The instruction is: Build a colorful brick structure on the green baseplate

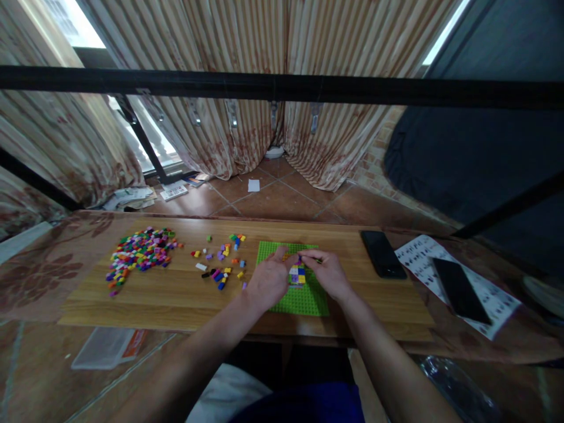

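Observation:
A green baseplate [304, 299] lies on the wooden table, with a small block of yellow, blue and purple bricks [298, 274] built on it. My left hand [269, 279] rests on the plate's left part, fingers curled beside the block. My right hand [327, 271] is over the plate's right part, thumb and fingers pinched together at the top of the block on a tiny brick I cannot name. Both hands hide part of the plate.
A big heap of mixed loose bricks [138, 251] lies at the table's left, a thinner scatter [220, 261] nearer the plate. A black phone [382, 254] lies right of the plate; another [460, 289] rests on a printed sheet [497, 302]. A black bar [282, 87] crosses above.

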Tool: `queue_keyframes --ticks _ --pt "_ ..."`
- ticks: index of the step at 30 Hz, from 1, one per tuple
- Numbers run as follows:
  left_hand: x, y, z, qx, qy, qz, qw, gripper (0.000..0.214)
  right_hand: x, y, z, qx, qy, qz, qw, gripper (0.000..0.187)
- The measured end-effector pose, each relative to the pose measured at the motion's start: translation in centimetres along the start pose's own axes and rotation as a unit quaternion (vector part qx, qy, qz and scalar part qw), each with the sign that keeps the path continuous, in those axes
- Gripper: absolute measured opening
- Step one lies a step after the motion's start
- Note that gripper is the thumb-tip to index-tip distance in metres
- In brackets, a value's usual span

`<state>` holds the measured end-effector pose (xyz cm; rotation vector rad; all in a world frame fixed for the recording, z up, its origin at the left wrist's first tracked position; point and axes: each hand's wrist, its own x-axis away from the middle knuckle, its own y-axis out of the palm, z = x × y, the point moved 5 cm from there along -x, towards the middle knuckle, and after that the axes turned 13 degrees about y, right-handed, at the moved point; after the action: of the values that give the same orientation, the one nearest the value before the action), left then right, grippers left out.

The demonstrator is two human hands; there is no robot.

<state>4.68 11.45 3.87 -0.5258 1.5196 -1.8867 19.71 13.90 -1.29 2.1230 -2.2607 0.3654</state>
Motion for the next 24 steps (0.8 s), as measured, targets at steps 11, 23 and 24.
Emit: queue_keyframes --ticks 11,23,24 --pt "-0.1 0.8 -0.2 0.005 0.000 0.020 1.000 0.052 -0.6 0.7 1.7 -0.132 0.108 0.023 0.985 0.030" --pt "-0.1 1.0 -0.2 0.022 0.011 0.028 0.999 0.054 -0.8 1.2 2.1 -0.162 0.120 0.068 0.977 0.027" --pt "-0.1 1.0 -0.2 0.026 0.009 0.031 0.999 0.053 -0.8 1.2 2.1 -0.162 0.120 0.071 0.977 0.026"
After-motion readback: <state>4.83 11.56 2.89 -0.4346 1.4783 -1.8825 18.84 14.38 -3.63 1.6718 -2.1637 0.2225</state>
